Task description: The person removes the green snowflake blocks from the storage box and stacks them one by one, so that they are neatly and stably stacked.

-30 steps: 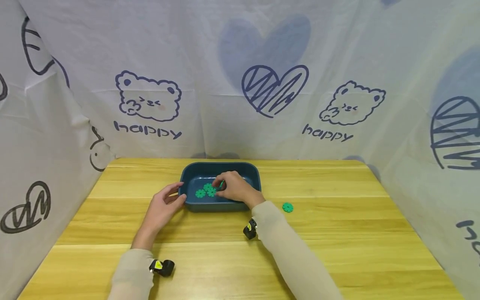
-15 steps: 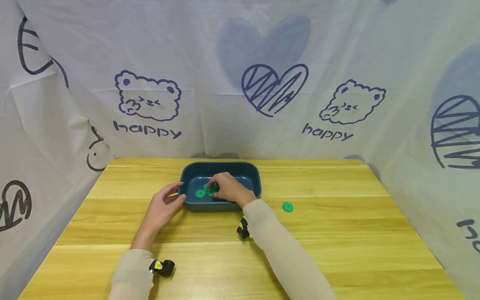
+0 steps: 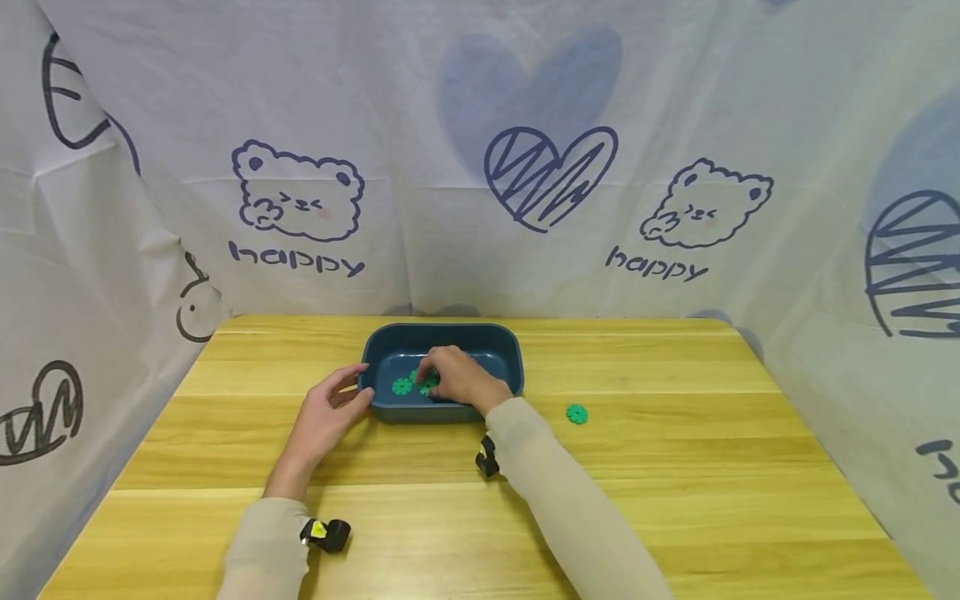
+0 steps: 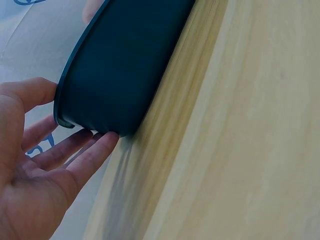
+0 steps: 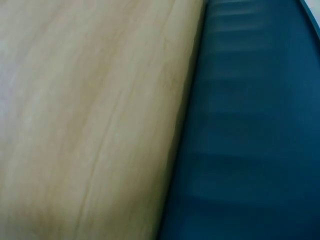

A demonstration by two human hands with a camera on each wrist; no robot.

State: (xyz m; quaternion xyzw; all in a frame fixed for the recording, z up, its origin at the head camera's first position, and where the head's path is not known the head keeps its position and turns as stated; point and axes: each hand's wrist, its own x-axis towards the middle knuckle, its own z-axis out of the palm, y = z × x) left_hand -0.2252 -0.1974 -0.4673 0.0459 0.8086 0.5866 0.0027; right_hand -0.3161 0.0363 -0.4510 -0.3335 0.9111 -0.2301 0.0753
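Observation:
A dark blue oblong bin (image 3: 442, 414) stands on the table with several flat green notched discs (image 3: 402, 387) on its floor. My left hand (image 3: 324, 417) is at the bin's left end; in the left wrist view its fingers (image 4: 100, 155) rest against the outer wall with the thumb at the rim. My right hand (image 3: 461, 379) reaches over the front rim into the bin, thumb and fingers curled round a green disc, low among the others. The hand covers part of the discs. The right wrist view shows only the bin's outer wall (image 5: 245, 120) and table.
One more green disc (image 3: 577, 414) lies on the wooden table (image 3: 675, 483) to the right of the bin. A white printed cloth (image 3: 442, 250) hangs behind the table and along both sides.
My right hand has moved a little left and down with its disc, over the discs in the bin, and a disc under it has shifted slightly. The left hand stays put.

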